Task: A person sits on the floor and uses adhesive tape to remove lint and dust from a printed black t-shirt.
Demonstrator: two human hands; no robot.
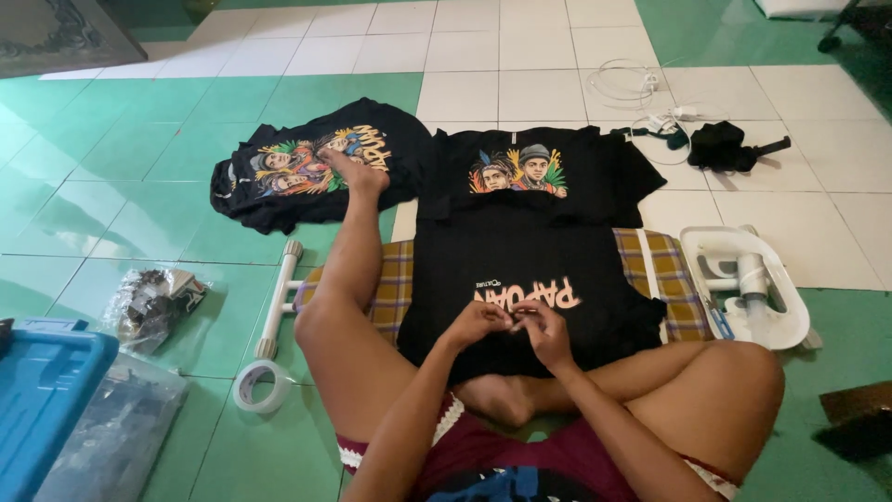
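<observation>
Tiled floor (557, 84): shirts (316, 163), tape roll (261, 386)

Maroon shorts (520, 455) (white lace trim), bare arms and legs.

Lighting: soft, even indoor daylight, moderately bright. Glare: pale sheen on the green floor tiles (111, 200) at left. Shadows: faint, diffuse, close under objects. Focus: sharp centre; slight softness at near edge. Distortion: wide-angle bending of tile lines toward far corners.
</observation>
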